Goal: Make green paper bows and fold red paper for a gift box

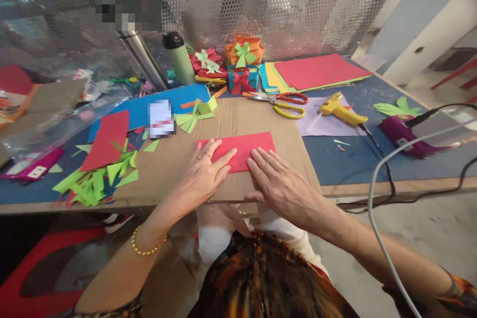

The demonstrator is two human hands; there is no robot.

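A red paper rectangle (pixel 242 151) lies flat on the brown cardboard sheet (pixel 164 174) near the table's front edge. My left hand (pixel 206 171), a ring on one finger, rests on the paper's left end with its fingers apart. Pressed flat on the right end is my right hand (pixel 274 176), its fingers stretched out and its thumb pointing left over the cardboard. Neither hand grips anything. Behind the paper, at the cardboard's back edge, lie scissors with red and yellow handles (pixel 289 111).
Right: a yellow glue gun (pixel 341 108) on lilac paper, a purple device (pixel 408 134), cables. Back: stacked coloured sheets (pixel 324 70), paper gift boxes (pixel 244 52), a green bottle (pixel 179 59). Left: a phone (pixel 161 118), a red strip (pixel 108 139), green scraps (pixel 89 184).
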